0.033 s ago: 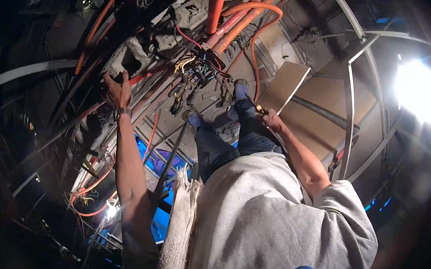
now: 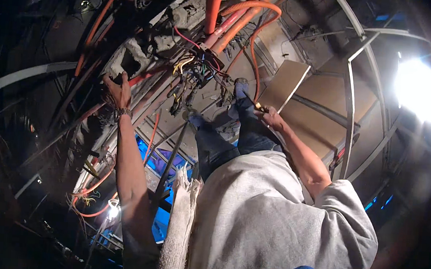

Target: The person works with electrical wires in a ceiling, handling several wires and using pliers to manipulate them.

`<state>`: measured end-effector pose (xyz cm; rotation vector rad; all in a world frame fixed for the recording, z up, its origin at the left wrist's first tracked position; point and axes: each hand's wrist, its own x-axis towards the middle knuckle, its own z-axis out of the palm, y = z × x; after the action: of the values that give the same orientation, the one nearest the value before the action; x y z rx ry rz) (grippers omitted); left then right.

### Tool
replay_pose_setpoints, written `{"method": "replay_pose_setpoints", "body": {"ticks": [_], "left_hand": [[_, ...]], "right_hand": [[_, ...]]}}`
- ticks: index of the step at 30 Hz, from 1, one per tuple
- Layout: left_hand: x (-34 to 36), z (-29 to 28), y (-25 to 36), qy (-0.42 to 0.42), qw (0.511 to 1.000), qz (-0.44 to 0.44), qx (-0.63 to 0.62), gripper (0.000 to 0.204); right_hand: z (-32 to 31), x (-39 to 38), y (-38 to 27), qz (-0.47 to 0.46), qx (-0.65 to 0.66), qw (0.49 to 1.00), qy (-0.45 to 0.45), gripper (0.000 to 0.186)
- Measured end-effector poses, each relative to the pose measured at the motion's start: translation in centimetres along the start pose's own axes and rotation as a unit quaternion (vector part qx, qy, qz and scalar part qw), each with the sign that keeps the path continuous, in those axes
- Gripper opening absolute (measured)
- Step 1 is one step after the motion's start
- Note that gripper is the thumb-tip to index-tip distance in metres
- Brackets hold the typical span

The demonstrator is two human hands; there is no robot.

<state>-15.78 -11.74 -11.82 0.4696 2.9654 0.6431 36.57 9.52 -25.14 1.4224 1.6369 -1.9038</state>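
My left hand (image 2: 118, 93) reaches up to a broken grey masonry block (image 2: 133, 56) with a dark hole in it. Thumb and forefinger are spread at the lower edge of that hole, and the other fingers are partly in shadow. Behind this hand passes a red conduit (image 2: 152, 74). On the other side, my right hand (image 2: 272, 118) is closed around a tool with a yellow-and-dark handle (image 2: 260, 107). A thin dark shaft seems to point up and left from it; its exact kind is unclear. Between the hands hangs a bundle of loose coloured wires (image 2: 200, 67) at the conduit ends.
Orange conduits (image 2: 214, 11) come down from the top, one of them a curved corrugated tube (image 2: 254, 43). Brown boards (image 2: 283, 84) lie to the right amid pale metal frame bars (image 2: 350, 98). A bright lamp (image 2: 420, 90) shines at far right. Pale torn-ended padding (image 2: 179, 221) stands beside my torso.
My right hand has shifted slightly and turned the tool a little, so its dark shaft shows more. The left hand stays at the block.
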Motion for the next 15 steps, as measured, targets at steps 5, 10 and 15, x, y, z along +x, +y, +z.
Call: {"method": "replay_pose_setpoints", "body": {"ticks": [5,10,15], "left_hand": [[-0.6,-0.3,1.9,-0.007,0.996,-0.042,0.082,0.067],[-0.7,-0.3,2.3,0.011,0.998,-0.021,0.060,0.061],[-0.4,1.0,-1.7,0.085,0.988,0.019,0.129,0.060]], "right_hand": [[-0.7,-5.9,-9.9,-0.035,0.104,0.990,-0.085,0.030],[-1.1,-9.6,-17.0,-0.067,0.107,0.985,-0.115,0.032],[-0.2,-9.2,-19.6,-0.085,0.119,0.977,-0.158,0.039]]}}
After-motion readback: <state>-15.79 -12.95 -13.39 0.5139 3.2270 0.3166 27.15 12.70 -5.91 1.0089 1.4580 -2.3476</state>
